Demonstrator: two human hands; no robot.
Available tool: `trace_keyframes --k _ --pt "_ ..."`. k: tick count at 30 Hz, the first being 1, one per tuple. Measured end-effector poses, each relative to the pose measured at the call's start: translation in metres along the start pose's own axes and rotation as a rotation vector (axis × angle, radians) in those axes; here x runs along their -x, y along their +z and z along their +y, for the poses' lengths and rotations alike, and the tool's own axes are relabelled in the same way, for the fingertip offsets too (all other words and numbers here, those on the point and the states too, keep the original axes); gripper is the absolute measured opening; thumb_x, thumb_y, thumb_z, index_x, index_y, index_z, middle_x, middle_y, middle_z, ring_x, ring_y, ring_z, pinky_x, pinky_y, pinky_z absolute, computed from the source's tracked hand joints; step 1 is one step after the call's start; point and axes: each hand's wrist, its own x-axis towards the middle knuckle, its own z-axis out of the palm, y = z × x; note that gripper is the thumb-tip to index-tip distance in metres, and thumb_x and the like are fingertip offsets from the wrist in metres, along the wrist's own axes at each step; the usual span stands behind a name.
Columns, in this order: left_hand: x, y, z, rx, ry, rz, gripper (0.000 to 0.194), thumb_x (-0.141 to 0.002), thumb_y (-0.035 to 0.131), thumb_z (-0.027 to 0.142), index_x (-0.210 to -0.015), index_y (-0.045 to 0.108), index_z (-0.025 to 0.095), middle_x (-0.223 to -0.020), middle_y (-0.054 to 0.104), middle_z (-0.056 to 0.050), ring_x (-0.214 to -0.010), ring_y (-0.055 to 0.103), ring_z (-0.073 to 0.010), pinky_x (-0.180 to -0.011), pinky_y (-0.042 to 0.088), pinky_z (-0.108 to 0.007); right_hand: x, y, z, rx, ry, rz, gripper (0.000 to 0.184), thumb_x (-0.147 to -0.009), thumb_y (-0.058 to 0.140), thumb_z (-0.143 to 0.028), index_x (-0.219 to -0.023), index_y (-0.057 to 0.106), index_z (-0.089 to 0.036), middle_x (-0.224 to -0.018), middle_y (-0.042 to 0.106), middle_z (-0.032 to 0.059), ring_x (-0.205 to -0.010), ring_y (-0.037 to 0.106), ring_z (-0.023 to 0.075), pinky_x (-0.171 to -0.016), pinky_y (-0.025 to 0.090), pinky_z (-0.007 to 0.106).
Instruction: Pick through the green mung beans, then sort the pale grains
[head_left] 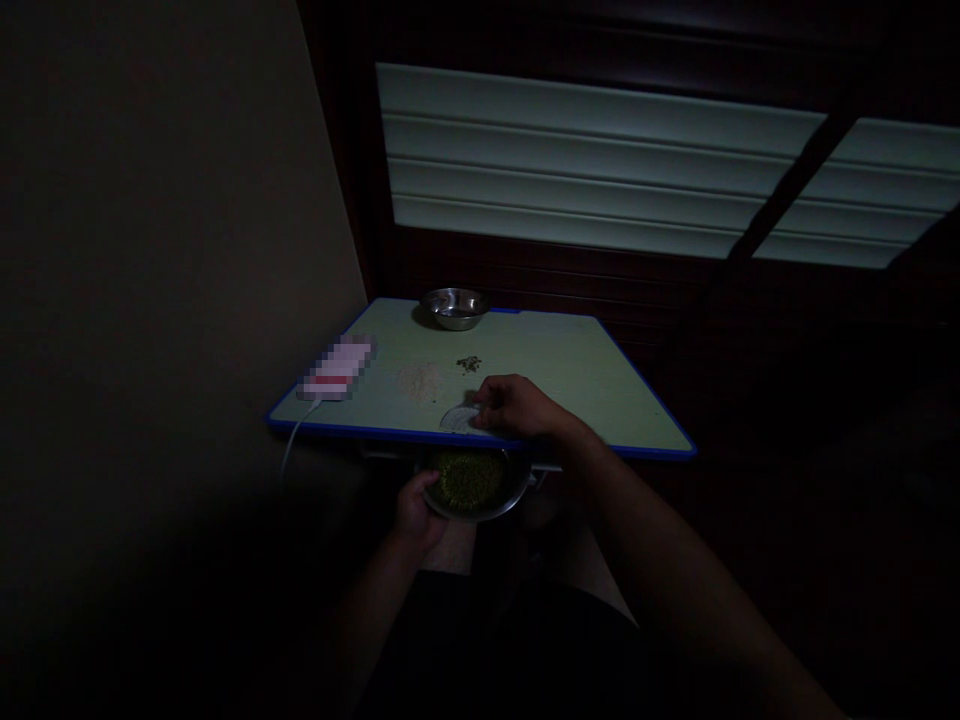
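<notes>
My left hand (418, 515) grips the left rim of a metal bowl (517, 497), its thumb over the edge. Small green beans or grains (469, 478) lie in this bowl, which is held just below the table's front edge and partly hidden by it. Above the tabletop, near that edge, my right hand (514, 405) has its fingers curled inward; anything between them is too small and dark to make out. Beside its fingertips is a pale grey rounded patch (457, 419). Farther back lie a small pile of dark bits (469, 364) and a pale, grainy patch (418, 382).
A light-topped table (600, 390) with a blue rim stands before me. At its back is a second metal bowl (456, 312). A blurred phone-like object (337, 368) lies on the left, its white cable (289, 445) hanging over the edge. Dark panelling (570, 160) stands behind.
</notes>
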Motion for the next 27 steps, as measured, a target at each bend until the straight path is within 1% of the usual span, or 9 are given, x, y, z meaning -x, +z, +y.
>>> trace_keyframes --k 4,8,10,12,15,18,24,27 --pt "-0.001 -0.001 0.000 -0.001 -0.024 0.009 0.027 -0.063 0.059 0.013 -0.086 0.073 0.011 -0.080 0.075 -0.012 -0.091 0.069 -0.0310 -0.089 0.053 -0.046 0.003 -0.001 -0.003 -0.013 -0.001 -0.023 0.033 -0.060 0.078 -0.022 -0.089 0.066 -0.015 -0.067 0.064 -0.0013 -0.056 0.053 0.0094 -0.054 0.040 0.021" --pt "0.000 0.000 0.000 -0.010 -0.012 0.013 0.028 -0.063 0.058 0.013 -0.087 0.073 0.012 -0.078 0.075 -0.011 -0.088 0.070 -0.0299 -0.088 0.053 -0.046 0.003 -0.002 -0.005 -0.107 0.022 -0.046 0.033 -0.060 0.076 -0.022 -0.089 0.065 -0.014 -0.065 0.061 -0.0031 -0.054 0.049 0.0085 -0.053 0.038 0.021" --pt "0.001 0.000 0.000 -0.008 0.005 0.013 0.031 -0.063 0.058 0.012 -0.090 0.073 0.012 -0.079 0.075 -0.010 -0.085 0.070 -0.0285 -0.086 0.054 -0.046 0.002 0.000 -0.004 -0.136 0.008 0.006 0.027 -0.062 0.073 -0.023 -0.085 0.064 -0.014 -0.066 0.060 -0.0024 -0.056 0.049 0.0087 -0.054 0.038 0.021" --pt "0.001 0.001 0.000 -0.003 0.022 0.005 0.032 -0.064 0.058 0.012 -0.093 0.072 0.011 -0.080 0.075 -0.010 -0.082 0.071 -0.0273 -0.085 0.054 -0.045 -0.002 0.003 -0.002 -0.114 -0.026 0.086 0.019 -0.065 0.070 -0.026 -0.079 0.064 -0.014 -0.067 0.061 -0.0012 -0.059 0.050 0.0093 -0.056 0.039 0.022" --pt "0.002 0.001 -0.001 0.006 0.031 0.011 0.034 -0.063 0.058 0.011 -0.094 0.072 0.011 -0.079 0.075 -0.010 -0.080 0.071 -0.0271 -0.084 0.054 -0.044 -0.009 0.008 0.001 -0.019 -0.093 0.199 0.014 -0.070 0.064 -0.028 -0.075 0.065 -0.014 -0.068 0.062 -0.0007 -0.063 0.050 0.0105 -0.059 0.039 0.023" --pt "0.002 0.002 -0.001 0.017 0.031 0.015 0.035 -0.063 0.058 0.011 -0.095 0.072 0.012 -0.080 0.075 -0.010 -0.080 0.071 -0.0268 -0.083 0.055 -0.043 -0.016 0.013 0.002 0.071 -0.161 0.271 0.013 -0.073 0.062 -0.028 -0.075 0.065 -0.016 -0.070 0.063 -0.0002 -0.067 0.052 0.0119 -0.065 0.040 0.024" --pt "0.004 0.003 0.000 0.057 0.010 0.024 0.040 -0.063 0.058 0.012 -0.100 0.072 0.012 -0.084 0.075 -0.010 -0.088 0.070 -0.0297 -0.086 0.053 -0.046 -0.027 0.018 0.004 0.101 -0.214 0.284 0.013 -0.076 0.061 -0.028 -0.078 0.066 -0.016 -0.073 0.064 0.0004 -0.069 0.053 0.0124 -0.069 0.041 0.025" --pt "0.004 0.003 0.000 0.052 0.016 0.033 0.035 -0.063 0.058 0.013 -0.095 0.072 0.012 -0.084 0.075 -0.010 -0.086 0.070 -0.0289 -0.085 0.054 -0.045 -0.028 0.018 0.004 0.120 -0.217 0.270 0.011 -0.075 0.061 -0.026 -0.078 0.066 -0.017 -0.074 0.064 0.0005 -0.069 0.054 0.0125 -0.070 0.041 0.025"
